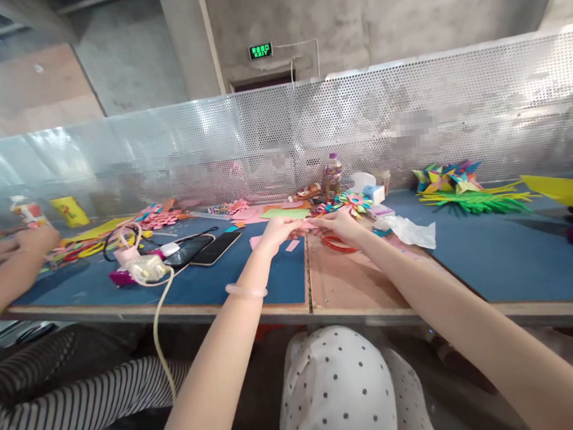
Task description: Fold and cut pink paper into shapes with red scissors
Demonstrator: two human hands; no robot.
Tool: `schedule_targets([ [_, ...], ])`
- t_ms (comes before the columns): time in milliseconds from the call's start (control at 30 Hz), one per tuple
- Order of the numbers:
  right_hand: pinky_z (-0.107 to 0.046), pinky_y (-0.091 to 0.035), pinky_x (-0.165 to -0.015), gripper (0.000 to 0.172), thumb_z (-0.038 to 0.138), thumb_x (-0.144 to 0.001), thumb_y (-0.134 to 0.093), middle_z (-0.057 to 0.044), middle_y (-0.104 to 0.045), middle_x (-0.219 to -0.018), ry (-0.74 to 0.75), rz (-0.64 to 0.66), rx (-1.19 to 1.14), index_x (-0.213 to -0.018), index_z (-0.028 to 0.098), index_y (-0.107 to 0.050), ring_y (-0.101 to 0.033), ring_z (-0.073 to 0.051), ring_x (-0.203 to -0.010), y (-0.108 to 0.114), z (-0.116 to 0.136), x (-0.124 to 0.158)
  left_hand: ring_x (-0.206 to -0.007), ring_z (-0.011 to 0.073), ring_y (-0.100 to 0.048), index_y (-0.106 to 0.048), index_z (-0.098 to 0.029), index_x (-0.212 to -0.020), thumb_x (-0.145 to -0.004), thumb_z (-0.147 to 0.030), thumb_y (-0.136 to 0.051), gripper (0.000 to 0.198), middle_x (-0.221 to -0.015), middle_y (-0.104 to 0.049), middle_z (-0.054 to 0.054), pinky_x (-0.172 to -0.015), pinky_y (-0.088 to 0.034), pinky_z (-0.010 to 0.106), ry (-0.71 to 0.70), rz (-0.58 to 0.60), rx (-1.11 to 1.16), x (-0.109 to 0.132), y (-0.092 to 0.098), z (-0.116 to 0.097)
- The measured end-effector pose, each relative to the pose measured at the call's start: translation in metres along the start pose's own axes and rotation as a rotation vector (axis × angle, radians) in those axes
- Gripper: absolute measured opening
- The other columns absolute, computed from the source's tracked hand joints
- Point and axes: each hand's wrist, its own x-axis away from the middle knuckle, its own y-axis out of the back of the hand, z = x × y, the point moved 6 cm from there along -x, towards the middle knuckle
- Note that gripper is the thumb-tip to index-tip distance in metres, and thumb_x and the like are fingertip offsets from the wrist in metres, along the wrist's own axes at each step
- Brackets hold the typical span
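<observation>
My left hand (280,231) and my right hand (342,226) meet over the middle of the table, fingers pinched on a small piece of pink paper (309,225) between them. Fingers cover most of the paper, so its folds do not show. Small pink paper slips (292,245) lie beside my left hand. Just beyond both hands is a green paper sheet (285,213) on pink sheets. Under my right hand rests a red ring-shaped thing (339,244). A folded multicoloured paper flower (354,202) lies behind that hand.
Phones (216,248), a power strip (149,269) and its cable lie to the left. A co-worker's hands (38,240) are at far left. A bottle (333,176) stands before the perforated metal screen (269,129). Crumpled white plastic (409,231) and green paper strips (486,201) lie right.
</observation>
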Motion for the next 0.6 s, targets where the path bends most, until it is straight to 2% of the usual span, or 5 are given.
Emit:
schedule_targets([
  [433, -0.022, -0.045, -0.052, 0.039, 0.051, -0.059, -0.071, -0.004, -0.066, -0.061, 0.039, -0.043, 0.153, -0.071, 0.014, -0.071, -0.059, -0.014, -0.056, 0.0027, -0.0006, -0.0019, -0.076, 0.0191, -0.064, -0.070, -0.012, -0.080, -0.069, -0.036, -0.066, 0.027, -0.085, -0.070, 0.011, -0.071, -0.047, 0.030, 0.010, -0.021, -0.032, 0.0021, -0.0022, -0.0048],
  [600, -0.023, -0.045, -0.053, 0.040, 0.051, -0.058, -0.072, -0.004, -0.066, -0.062, 0.055, -0.035, 0.136, -0.073, 0.014, -0.071, -0.059, -0.014, -0.057, 0.0017, 0.0026, -0.0001, -0.078, 0.0195, -0.064, -0.070, -0.013, -0.083, -0.068, -0.038, -0.067, 0.030, -0.084, -0.070, 0.011, -0.072, -0.047, 0.031, -0.007, -0.011, -0.017, 0.0001, -0.0009, -0.0023],
])
